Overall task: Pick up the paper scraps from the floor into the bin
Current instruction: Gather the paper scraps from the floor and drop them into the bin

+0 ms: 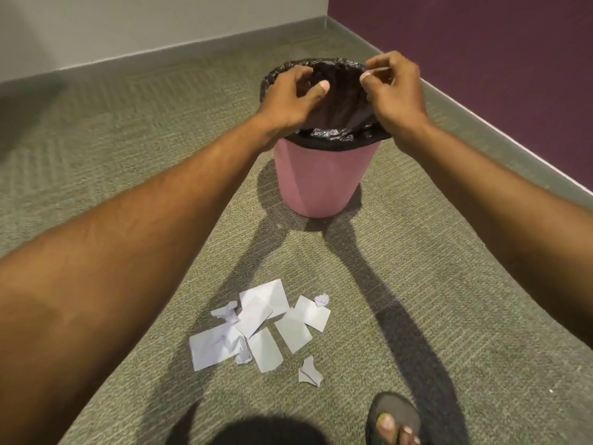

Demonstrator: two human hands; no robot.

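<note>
The carpet (128, 130) fills most of what I see, grey-green with a woven pattern, running up to a pale wall (128, 24) ahead and a dark purple wall (481, 36) on my right. A pink bin (321, 178) stands upright on it near the corner, lined with a black bag (340, 101) whose edge is folded over the rim. Inside I see only crumpled black plastic; I cannot tell whether any paper lies in it.

Both my arms stretch out to the bin's mouth. My left hand (288, 97) sits on the left side of the rim, fingers curled down and thumb out over the opening, seemingly gripping the bag's edge. My right hand (394, 88) is at the right side of the rim, thumb and fingers pinched together on the bag's edge.

The paper scraps (263, 326) lie on the carpet well short of the bin, close to my foot (394, 419) in a dark sandal: several flat white pieces overlapping in a loose cluster, and a few small crumpled bits at its edges.
</note>
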